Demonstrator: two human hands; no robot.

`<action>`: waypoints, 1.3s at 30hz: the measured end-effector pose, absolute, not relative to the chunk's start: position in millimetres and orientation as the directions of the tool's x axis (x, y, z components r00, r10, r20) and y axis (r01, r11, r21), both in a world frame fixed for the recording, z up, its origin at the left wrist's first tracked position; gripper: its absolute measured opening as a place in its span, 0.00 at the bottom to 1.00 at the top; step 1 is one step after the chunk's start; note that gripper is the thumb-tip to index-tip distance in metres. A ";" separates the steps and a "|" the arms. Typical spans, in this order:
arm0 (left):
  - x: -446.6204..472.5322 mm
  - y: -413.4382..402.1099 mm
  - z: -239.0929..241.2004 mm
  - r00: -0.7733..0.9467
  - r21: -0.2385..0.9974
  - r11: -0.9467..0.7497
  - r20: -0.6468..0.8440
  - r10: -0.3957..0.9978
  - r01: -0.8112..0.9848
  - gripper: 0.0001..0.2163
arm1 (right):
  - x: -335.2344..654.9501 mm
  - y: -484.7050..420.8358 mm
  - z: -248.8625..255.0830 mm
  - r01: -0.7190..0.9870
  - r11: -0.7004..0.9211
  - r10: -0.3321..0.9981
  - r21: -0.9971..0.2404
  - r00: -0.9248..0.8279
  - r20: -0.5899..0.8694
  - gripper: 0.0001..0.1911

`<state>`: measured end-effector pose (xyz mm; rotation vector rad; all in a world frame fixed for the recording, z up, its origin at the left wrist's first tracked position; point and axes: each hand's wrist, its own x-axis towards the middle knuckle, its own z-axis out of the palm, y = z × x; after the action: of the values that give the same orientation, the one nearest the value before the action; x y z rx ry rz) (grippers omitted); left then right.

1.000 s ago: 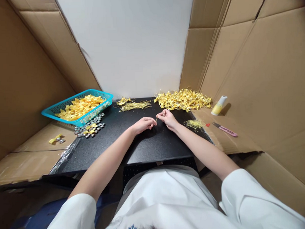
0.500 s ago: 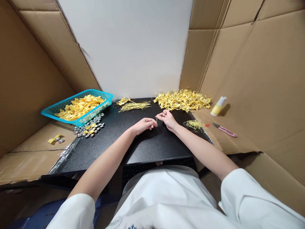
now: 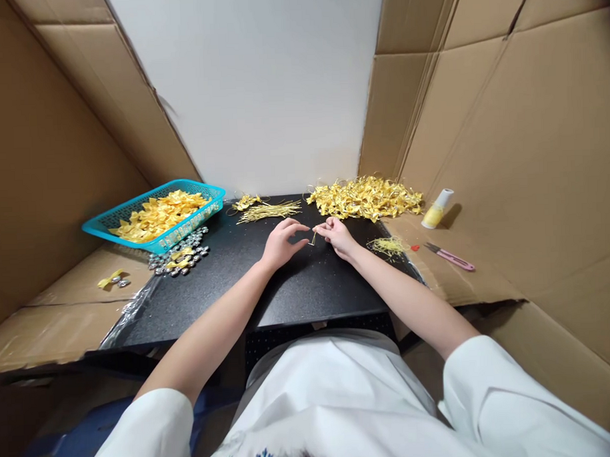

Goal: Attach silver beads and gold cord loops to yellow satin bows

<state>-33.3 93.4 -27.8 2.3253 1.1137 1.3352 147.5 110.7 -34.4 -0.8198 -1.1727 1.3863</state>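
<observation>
Over the middle of the black tabletop (image 3: 287, 296), my right hand (image 3: 338, 239) pinches a thin yellow cord (image 3: 313, 237) between thumb and fingertips. A short length of it hangs down below the pinch, its end near my left thumb. My left hand (image 3: 284, 244) is just to the left, thumb and forefinger apart around the cord's hanging end, with nothing visibly gripped. Beyond the hands lies a bundle of yellow cords (image 3: 269, 211), and behind my right hand is a heap of yellow ribbon bows (image 3: 366, 198).
At the left, a turquoise basket (image 3: 155, 246) holds yellow bows, with several silver bells (image 3: 159, 263) beside it. Yellow thread scraps (image 3: 387, 246), pink-handled snips (image 3: 451, 257) and a thread spool (image 3: 437, 209) lie at the right. Cardboard walls (image 3: 532, 147) stand on both sides.
My left thumb and forefinger have parted and come off the cord. The right hand keeps its pinch, and more of the cord now shows hanging between the hands.
</observation>
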 end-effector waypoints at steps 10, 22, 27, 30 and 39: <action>-25.9 91.2 -27.1 0.353 0.464 -0.772 0.701 0.620 0.434 0.06 | 146.5 109.0 -37.4 -0.138 0.165 0.960 -0.977 -0.205 0.191 0.25; -16.5 79.6 -17.8 0.312 0.839 -0.430 0.333 0.890 0.333 0.16 | 240.4 99.8 26.9 0.596 0.371 0.921 -0.712 -0.140 0.363 0.06; 0.4 80.8 -10.6 0.399 0.920 -0.269 0.141 0.906 0.286 0.16 | 353.5 48.2 38.4 0.903 0.043 0.949 -0.428 0.098 0.301 0.10; 21.0 81.8 -6.3 0.470 0.940 -0.205 0.056 0.881 0.272 0.15 | 387.6 16.2 23.0 0.963 -0.101 0.961 -0.251 0.160 0.228 0.12; 100.8 89.4 -5.4 0.627 0.962 -0.148 -0.030 0.778 0.230 0.13 | 391.5 3.8 -10.9 0.993 -0.094 0.965 -0.068 0.107 0.240 0.12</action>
<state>100.8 89.4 -5.4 1.6937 0.8344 0.5908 391.5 3.8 -10.9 -2.1686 -1.9577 -0.1968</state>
